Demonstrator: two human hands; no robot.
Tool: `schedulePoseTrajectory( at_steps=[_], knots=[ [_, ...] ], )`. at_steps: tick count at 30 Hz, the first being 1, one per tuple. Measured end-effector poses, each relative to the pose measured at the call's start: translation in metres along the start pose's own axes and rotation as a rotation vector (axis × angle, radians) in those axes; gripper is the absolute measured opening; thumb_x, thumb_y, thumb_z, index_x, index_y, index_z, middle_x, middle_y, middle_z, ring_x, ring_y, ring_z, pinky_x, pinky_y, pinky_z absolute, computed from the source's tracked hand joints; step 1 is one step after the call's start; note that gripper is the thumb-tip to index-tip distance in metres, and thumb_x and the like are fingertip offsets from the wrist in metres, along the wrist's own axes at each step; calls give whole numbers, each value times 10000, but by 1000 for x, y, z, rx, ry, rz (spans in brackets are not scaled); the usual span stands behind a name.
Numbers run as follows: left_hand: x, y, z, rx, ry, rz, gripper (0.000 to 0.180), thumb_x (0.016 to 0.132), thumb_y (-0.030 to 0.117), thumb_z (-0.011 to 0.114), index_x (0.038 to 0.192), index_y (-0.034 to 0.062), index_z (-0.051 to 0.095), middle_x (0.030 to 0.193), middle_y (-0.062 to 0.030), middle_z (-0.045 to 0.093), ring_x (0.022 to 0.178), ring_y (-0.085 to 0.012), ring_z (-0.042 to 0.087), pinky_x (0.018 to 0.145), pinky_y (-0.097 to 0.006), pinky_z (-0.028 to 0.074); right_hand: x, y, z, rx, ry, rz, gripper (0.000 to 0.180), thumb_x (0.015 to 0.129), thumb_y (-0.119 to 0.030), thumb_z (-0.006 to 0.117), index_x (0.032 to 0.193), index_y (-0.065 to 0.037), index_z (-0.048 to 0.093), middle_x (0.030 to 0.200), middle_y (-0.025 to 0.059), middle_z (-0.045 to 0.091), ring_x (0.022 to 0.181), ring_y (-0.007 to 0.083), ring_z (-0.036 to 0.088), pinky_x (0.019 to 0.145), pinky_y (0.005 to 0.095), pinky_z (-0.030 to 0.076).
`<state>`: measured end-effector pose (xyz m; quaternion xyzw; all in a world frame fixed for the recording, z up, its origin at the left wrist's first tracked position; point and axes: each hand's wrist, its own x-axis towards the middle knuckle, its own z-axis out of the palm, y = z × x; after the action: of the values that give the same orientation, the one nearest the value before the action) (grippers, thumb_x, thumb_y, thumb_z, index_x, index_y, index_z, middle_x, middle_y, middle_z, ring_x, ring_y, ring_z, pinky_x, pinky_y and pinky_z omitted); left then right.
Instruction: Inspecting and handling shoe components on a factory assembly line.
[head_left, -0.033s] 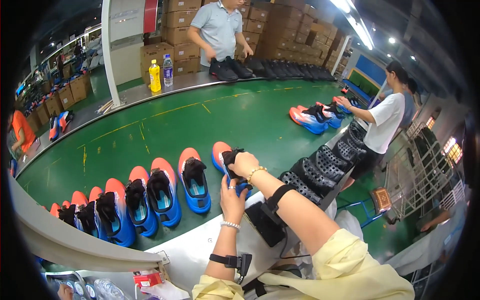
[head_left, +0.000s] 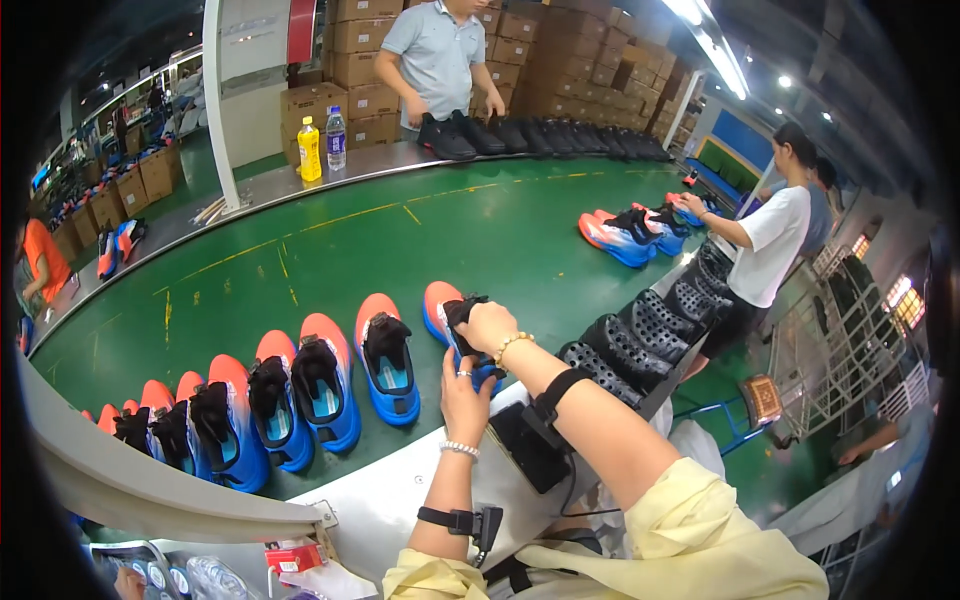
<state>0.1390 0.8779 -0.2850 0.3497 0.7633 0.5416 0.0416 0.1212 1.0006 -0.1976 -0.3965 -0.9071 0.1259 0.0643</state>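
A sneaker (head_left: 437,306) with a coral toe, blue sole and black collar stands on the green belt in front of me. My right hand (head_left: 490,328) is closed on its black tongue and collar from above. Against the heel end rests my left hand (head_left: 465,400), fingers pointing up and gripping the side of the shoe. Both hands cover most of the shoe's opening and heel. Just left of it, apart from my hands, stands a matching sneaker (head_left: 387,368), toe pointing away from me.
Several matching sneakers (head_left: 326,385) line the belt (head_left: 370,235) leftward. Black perforated pieces (head_left: 600,358) lie along the right edge. A phone-like black device (head_left: 527,447) sits on the metal ledge (head_left: 400,480). Co-workers handle shoes across the belt and at the far right; two bottles (head_left: 309,150) stand opposite.
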Motion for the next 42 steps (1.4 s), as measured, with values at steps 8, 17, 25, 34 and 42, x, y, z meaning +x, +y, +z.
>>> schedulePoseTrajectory(
  at_steps=[8,17,25,34,42],
  knots=[
    [2,4,12,-124,-4,23,334,763,67,746,1062,46,597,1440,-217,449,1243,-423,512,1006,-451,445,4,24,4,-30,77,-174,331,888,-328,586,834,-40,741,873,222,710,819,371,710,735,450,582],
    [-19,12,-20,-42,65,134,338,814,32,703,1137,23,605,1393,-214,516,1224,-390,535,1041,-439,409,-10,20,14,75,120,-114,256,862,-270,634,882,-43,751,884,198,719,828,346,718,759,439,584],
    [-15,-25,-89,288,268,89,589,753,160,807,1267,80,529,1469,-225,412,1347,-433,400,1086,-450,353,-100,49,36,433,138,-77,322,908,-356,639,1036,-61,634,1217,256,565,1085,409,585,892,479,506],
    [-10,-63,-83,60,378,-39,367,751,172,830,980,4,598,1382,-261,531,1246,-407,525,1054,-420,393,-96,67,50,859,237,-78,266,899,-257,655,977,-4,640,978,216,644,935,407,635,785,457,494],
    [-7,-83,-111,383,394,125,347,800,154,790,1079,-5,657,1305,-219,589,1177,-368,572,1024,-422,439,-100,-16,59,970,203,-174,331,773,-295,694,952,-17,691,953,205,673,933,377,645,825,466,513]
  ],
)
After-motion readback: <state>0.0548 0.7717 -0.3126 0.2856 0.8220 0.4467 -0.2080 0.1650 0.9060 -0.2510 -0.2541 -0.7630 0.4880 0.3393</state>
